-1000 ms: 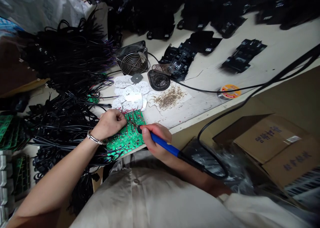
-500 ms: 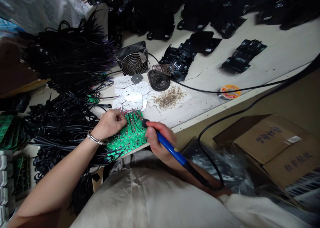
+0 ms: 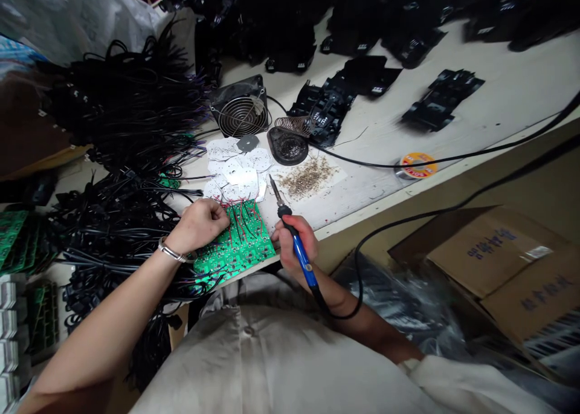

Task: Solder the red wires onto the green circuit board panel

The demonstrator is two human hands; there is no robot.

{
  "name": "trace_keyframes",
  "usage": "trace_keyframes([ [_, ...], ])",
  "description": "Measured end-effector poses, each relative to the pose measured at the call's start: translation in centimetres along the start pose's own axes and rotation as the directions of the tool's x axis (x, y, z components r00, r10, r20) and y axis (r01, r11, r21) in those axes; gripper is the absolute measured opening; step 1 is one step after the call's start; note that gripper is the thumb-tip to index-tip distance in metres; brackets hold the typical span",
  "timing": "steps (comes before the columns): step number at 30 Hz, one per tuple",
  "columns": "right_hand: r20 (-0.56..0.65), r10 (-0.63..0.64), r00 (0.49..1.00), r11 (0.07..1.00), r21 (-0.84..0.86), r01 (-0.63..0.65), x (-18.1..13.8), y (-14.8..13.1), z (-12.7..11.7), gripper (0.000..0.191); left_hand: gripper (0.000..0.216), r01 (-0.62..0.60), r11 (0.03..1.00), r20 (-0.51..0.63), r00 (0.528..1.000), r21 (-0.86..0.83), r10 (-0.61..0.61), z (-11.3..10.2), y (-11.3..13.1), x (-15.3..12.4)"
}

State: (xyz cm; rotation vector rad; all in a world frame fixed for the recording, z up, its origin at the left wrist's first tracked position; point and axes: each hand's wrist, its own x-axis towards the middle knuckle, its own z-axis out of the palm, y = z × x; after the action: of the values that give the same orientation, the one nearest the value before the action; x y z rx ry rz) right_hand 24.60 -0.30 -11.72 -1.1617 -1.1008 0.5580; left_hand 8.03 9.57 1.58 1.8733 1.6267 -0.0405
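A blue soldering iron (image 3: 302, 258) is gripped in my right hand (image 3: 295, 240), its tip pointing up and away, just right of the white discs. Below it lies a green circuit board panel (image 3: 247, 245) with red and black wires standing from its upper part. My left hand (image 3: 203, 222) is closed at the panel's upper left corner, fingertips pinched by the wires; what they hold is too small to make out. Black cables (image 3: 122, 220) are heaped beside and under the left wrist.
A small fan (image 3: 240, 109) stands behind white discs (image 3: 238, 171). Near it are an iron stand with a coil (image 3: 292, 126), a dark dish (image 3: 288, 147), solder crumbs (image 3: 308, 178) and a solder reel (image 3: 417, 165). Black housings (image 3: 444, 100) lie further back; cardboard boxes (image 3: 493, 251) sit below the table edge.
My right hand has turned the soldering iron upright, lifting its tip off the wires and moving it right, away from the panel. The left hand stays in place.
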Motion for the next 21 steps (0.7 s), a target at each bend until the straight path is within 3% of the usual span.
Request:
trace_keyframes([
  [3,-0.059,-0.037,0.998,0.998,0.046,0.04,0.24,0.07,0.33,0.023,0.015,0.014,1.0,0.005,1.0,-0.006,-0.014,0.0,-0.03,0.02],
  [21,-0.006,-0.091,0.996,0.996,0.007,0.091,0.43,-0.29,-0.01,0.022,0.015,0.052,0.999,0.011,0.999,-0.016,-0.052,-0.11,0.17,0.02],
])
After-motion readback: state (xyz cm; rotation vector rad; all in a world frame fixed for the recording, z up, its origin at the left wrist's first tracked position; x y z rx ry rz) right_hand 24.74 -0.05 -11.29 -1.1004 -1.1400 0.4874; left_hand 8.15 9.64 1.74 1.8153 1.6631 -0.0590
